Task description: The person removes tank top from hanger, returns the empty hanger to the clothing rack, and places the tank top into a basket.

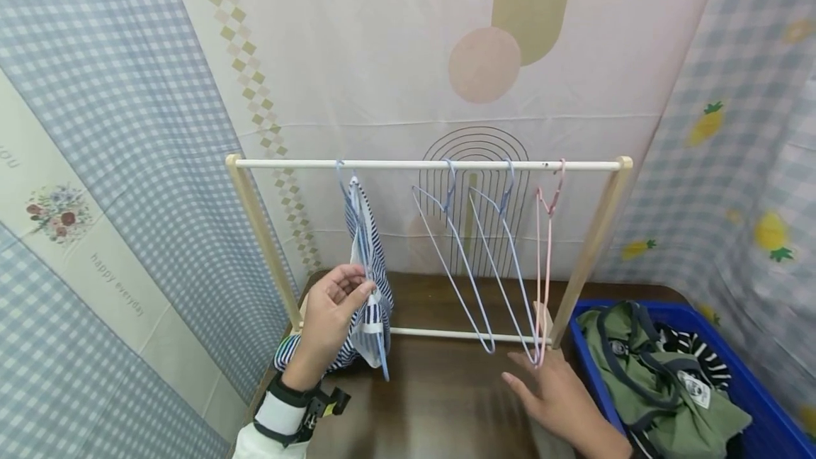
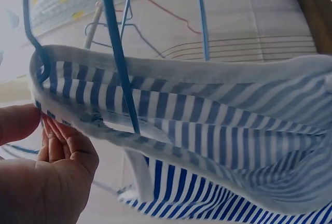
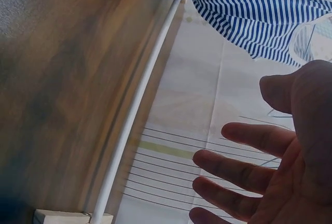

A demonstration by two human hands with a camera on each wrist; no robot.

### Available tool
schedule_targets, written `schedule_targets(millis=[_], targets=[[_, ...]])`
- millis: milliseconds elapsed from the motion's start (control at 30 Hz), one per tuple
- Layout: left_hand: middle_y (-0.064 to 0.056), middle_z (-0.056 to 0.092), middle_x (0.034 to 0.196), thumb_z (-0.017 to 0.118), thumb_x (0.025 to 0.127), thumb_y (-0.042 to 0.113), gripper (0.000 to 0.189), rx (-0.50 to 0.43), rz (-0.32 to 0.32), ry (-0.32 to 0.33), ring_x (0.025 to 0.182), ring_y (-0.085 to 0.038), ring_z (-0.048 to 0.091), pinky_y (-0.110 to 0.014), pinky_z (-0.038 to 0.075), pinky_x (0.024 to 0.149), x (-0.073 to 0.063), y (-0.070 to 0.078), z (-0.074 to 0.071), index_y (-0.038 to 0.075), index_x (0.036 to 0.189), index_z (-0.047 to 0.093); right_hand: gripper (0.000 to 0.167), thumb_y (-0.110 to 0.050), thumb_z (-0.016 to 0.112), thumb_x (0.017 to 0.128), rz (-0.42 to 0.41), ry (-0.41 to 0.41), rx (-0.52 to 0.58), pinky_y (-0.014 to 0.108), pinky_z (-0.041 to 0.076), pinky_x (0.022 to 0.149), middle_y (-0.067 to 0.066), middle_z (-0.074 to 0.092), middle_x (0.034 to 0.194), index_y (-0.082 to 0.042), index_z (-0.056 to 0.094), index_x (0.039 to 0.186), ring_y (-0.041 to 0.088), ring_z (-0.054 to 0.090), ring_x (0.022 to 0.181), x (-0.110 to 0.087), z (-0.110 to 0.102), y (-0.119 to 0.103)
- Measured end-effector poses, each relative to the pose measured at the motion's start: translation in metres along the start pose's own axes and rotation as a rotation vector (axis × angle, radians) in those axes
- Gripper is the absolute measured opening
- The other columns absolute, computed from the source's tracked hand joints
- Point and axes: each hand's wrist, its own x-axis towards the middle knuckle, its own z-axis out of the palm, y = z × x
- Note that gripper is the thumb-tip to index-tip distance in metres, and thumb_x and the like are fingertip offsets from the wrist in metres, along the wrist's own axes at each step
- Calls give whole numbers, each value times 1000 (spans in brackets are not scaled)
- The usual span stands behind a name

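A blue-and-white striped garment point(image 1: 380, 261) with pale trim hangs on a blue hanger point(image 1: 385, 356) at the left of the rack's top bar. My left hand point(image 1: 334, 303) pinches the garment's trimmed edge between thumb and fingers, close to one end of the hanger. Seen from the left wrist, the blue hanger point(image 2: 118, 53) passes across the striped cloth point(image 2: 207, 125) and its end bends inside the trim by my fingertips. My right hand point(image 1: 554, 395) holds nothing; its fingers are spread apart near the lower ends of the bare hangers. Part of the striped cloth lies low behind my left wrist.
Two bare blue hangers point(image 1: 468, 261) and a pink hanger point(image 1: 548, 253) hang toward the right of the white bar point(image 1: 395, 163). Wooden posts point(image 1: 589, 253) support the rack on a brown table point(image 1: 440, 402). A blue basket point(image 1: 765, 402) at right holds green clothing point(image 1: 663, 374).
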Motion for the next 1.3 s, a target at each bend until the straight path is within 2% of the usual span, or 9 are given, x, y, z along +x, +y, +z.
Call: schedule_targets(millis=[167, 300, 533, 667, 767, 967, 1067, 1167, 1300], targets=[[1, 65, 100, 65, 99, -7, 25, 13, -3, -27, 90, -7, 64, -16, 56, 80, -16, -9, 2, -19, 119, 57, 34, -29, 87, 87, 22, -24, -16, 55, 60, 93, 9, 82, 109, -11, 80, 116, 32, 76, 104, -2, 1, -2], [2, 65, 101, 65, 99, -6, 27, -2, -8, -55, 90, -6, 64, -16, 57, 80, -24, -18, 4, -20, 119, 55, 34, -30, 85, 90, 59, -56, -5, 56, 60, 95, 8, 82, 109, -11, 80, 118, 32, 76, 105, -2, 0, -5], [-1, 66, 103, 65, 100, -6, 27, -19, -1, -87, 89, -5, 65, -15, 58, 80, -28, -29, 6, -21, 119, 55, 34, -33, 83, 92, 92, -84, 12, 55, 60, 91, 8, 81, 111, -13, 80, 119, 31, 76, 103, -1, 0, -9], [3, 66, 101, 65, 100, -6, 23, -31, -18, -87, 89, -6, 65, -16, 58, 80, -28, -31, 9, -17, 117, 57, 36, -36, 81, 94, 136, -128, 30, 61, 58, 95, 13, 80, 114, -13, 80, 122, 35, 75, 107, -1, -1, -13], [3, 66, 101, 66, 99, -6, 20, -37, -35, -79, 89, -7, 65, -16, 58, 80, -28, -31, 10, -14, 116, 59, 36, -36, 80, 95, 155, -147, 32, 61, 58, 96, 13, 79, 115, -13, 80, 123, 35, 74, 108, 0, -2, -15], [4, 64, 99, 64, 99, -9, 18, -26, -43, -60, 88, -7, 65, -17, 58, 79, -29, -31, 13, -14, 115, 59, 33, -34, 81, 94, 97, -100, 25, 52, 61, 90, 8, 78, 116, -14, 80, 121, 31, 75, 105, 2, 1, -20], [5, 64, 98, 64, 99, -11, 18, -21, -49, -47, 87, -8, 65, -17, 58, 79, -30, -31, 14, -14, 115, 59, 34, -32, 81, 95, 68, -68, 59, 54, 61, 93, 9, 75, 127, -14, 79, 123, 34, 73, 114, 4, 3, -27], [0, 65, 99, 64, 98, -9, 20, -24, -65, -43, 88, -8, 65, -17, 59, 79, -31, -31, 15, -15, 116, 59, 38, -29, 82, 94, 37, -36, 108, 56, 61, 97, 9, 73, 136, -16, 77, 129, 34, 70, 124, 5, 5, -36], [-7, 66, 101, 67, 99, -6, 21, -23, -87, -37, 89, -10, 66, -17, 59, 80, -33, -32, 17, -13, 117, 60, 47, -26, 82, 93, -63, -10, 191, 52, 61, 101, 3, 71, 143, -18, 71, 138, 26, 67, 129, 10, 9, -53]])
